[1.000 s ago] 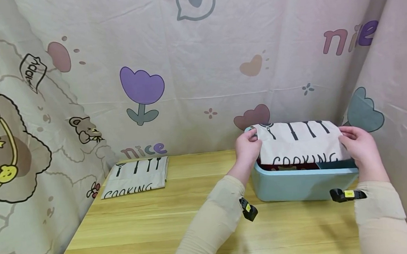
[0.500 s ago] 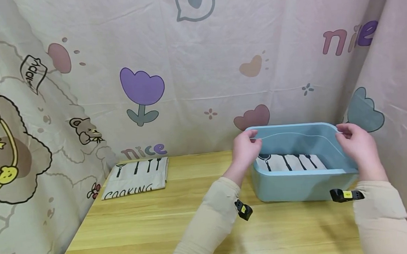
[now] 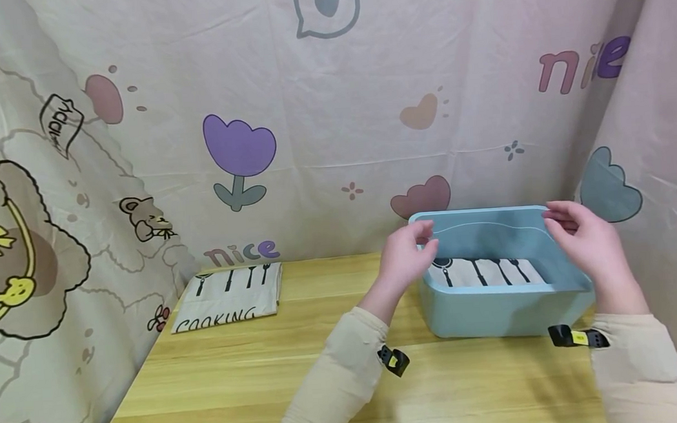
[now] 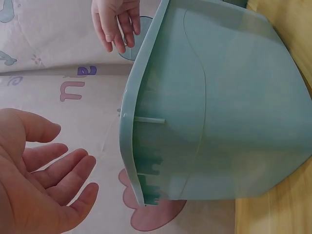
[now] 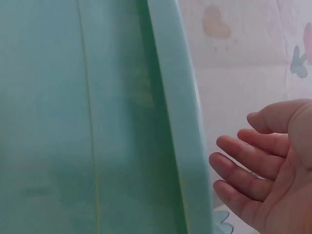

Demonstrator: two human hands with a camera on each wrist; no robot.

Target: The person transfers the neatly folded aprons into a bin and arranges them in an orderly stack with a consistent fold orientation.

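Left hand [image 3: 404,256] and right hand [image 3: 593,241], fingers loosely apart, hover above an upward-opening box [image 3: 510,314], lengthwise left to right, holding cloth [image 3: 490,273].

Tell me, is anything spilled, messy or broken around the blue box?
Nothing stands out: the blue box stands upright, one printed cloth lies inside, and a folded cloth lies on the table. No spill shows.

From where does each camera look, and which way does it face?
Head: on the head, facing forward and down over the blue bin and table; left hand, right hand and sleeves show.
Left wrist: on that wrist, facing the bin; left hand near, right hand beyond.
Right wrist: on that wrist, facing the bin close up; only the right hand shows.
Both wrist views share the bin, curtain and right hand.
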